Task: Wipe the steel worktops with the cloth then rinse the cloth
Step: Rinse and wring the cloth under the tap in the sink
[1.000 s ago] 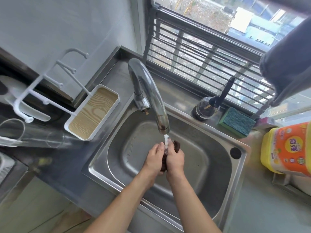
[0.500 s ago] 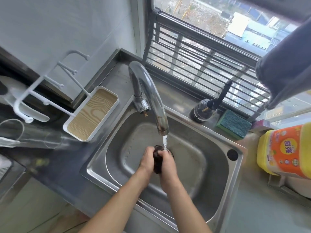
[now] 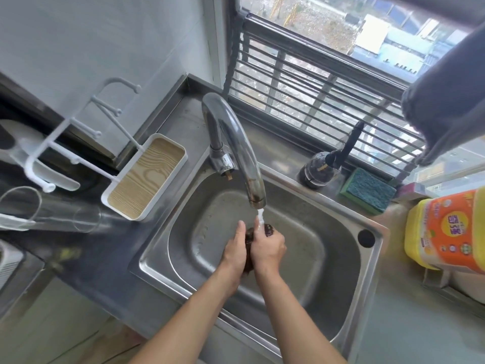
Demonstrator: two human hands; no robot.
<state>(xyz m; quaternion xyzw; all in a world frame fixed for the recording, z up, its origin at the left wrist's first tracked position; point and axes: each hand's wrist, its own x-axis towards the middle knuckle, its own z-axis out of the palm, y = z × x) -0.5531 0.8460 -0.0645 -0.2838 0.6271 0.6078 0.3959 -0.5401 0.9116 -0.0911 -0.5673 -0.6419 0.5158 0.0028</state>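
Dark cloth (image 3: 248, 239) squeezed between left hand (image 3: 235, 249) and right hand (image 3: 267, 246), both hands clasping it, under running tap (image 3: 236, 143)

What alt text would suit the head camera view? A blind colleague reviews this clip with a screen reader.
Two bare hands, left hand and right hand, squeeze a dark cloth between them under water running from a curved steel tap over a steel sink. A green sponge lies behind the sink by a barred window.
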